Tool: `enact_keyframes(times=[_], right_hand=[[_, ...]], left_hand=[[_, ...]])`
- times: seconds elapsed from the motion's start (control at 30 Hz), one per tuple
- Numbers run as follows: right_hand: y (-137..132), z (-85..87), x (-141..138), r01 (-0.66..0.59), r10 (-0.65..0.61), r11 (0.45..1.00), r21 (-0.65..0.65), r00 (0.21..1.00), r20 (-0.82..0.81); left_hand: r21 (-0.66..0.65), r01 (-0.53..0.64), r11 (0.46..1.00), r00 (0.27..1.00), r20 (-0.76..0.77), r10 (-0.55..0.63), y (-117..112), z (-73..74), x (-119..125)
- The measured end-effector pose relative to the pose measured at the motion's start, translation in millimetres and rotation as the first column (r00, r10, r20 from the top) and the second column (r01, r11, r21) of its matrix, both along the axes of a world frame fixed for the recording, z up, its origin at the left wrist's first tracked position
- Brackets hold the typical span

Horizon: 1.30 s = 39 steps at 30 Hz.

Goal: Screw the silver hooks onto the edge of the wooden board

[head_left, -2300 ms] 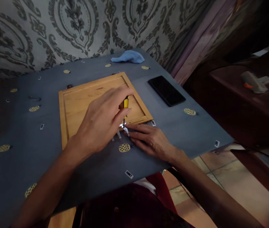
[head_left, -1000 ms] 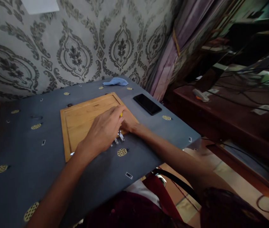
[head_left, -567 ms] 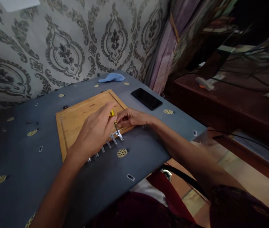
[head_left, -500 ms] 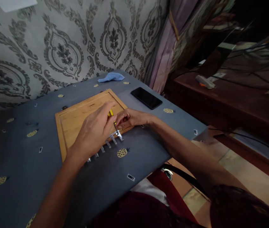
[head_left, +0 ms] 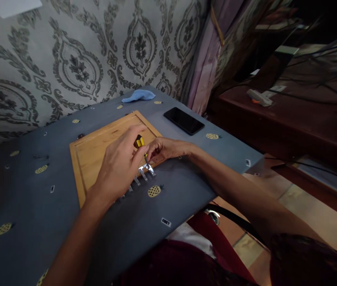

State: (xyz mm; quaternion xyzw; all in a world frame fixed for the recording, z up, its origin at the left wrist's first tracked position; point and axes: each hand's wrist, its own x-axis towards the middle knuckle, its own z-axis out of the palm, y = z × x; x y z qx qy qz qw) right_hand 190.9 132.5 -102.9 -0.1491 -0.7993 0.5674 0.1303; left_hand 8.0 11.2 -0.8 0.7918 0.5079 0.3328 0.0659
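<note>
A screwdriver (head_left: 139, 141) with a yellow and black handle is in my left hand (head_left: 117, 159), gripped between thumb and fingers. Its shaft slants down to a shiny metal hook rail (head_left: 147, 168) along the near edge of a framed wooden board (head_left: 97, 157). Several hooks of the rail stick out past that edge, and my left hand hides part of it. Right beside the shaft, my right hand (head_left: 165, 147) rests at the board's right corner with fingers curled and pinched together. What those fingertips hold is hidden.
The board lies on a table with a grey-blue pineapple-print cover (head_left: 186, 174). Behind it are a black phone (head_left: 183, 120) and a blue cloth (head_left: 139, 95). Patterned wallpaper (head_left: 79, 63) backs the table. A dark red cabinet (head_left: 275, 119) with cables stands to the right.
The screwdriver's handle shows more between my left thumb and fingers, seemingly turned. Both hands stay at the board's corner; the view has shifted slightly.
</note>
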Motion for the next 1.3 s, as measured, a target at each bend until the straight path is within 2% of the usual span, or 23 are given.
enact_keyframes(times=[0.13, 0.37, 0.6, 0.83, 1.0, 1.3], right_hand=[[-1.4, 3.1, 0.4, -0.003, 0.003, 1.000, 0.003, 1.000, 0.009], [-2.6, 4.9, 1.0, 0.002, -0.003, 1.000, 0.026, 1.000, 0.015], [-0.4, 1.7, 1.1, 0.000, -0.002, 0.998, 0.059, 0.999, 0.037], [3.2, 0.3, 0.2, 0.007, -0.012, 0.985, 0.173, 1.000, 0.023], [-0.2, 5.2, 0.8, -0.013, 0.008, 0.990, 0.140, 0.999, 0.033], [0.1, 5.0, 0.3, -0.026, 0.024, 0.996, 0.090, 0.999, 0.028]], left_hand=[[-0.037, 0.035, 0.999, 0.999, 0.005, -0.034, -0.1, -0.1, -0.3], [0.064, 0.036, 0.997, 0.998, -0.055, -0.032, 0.2, -8.8, 6.9], [0.051, 0.055, 0.997, 0.998, -0.003, -0.055, -2.5, -4.8, 9.0], [0.064, 0.078, 0.995, 0.994, -0.076, -0.073, 2.1, -9.4, 12.3], [0.109, 0.033, 0.994, 0.999, -0.037, -0.029, 0.1, -15.2, 11.3], [0.095, 0.100, 0.990, 0.995, -0.037, -0.097, -2.7, -9.7, 5.9]])
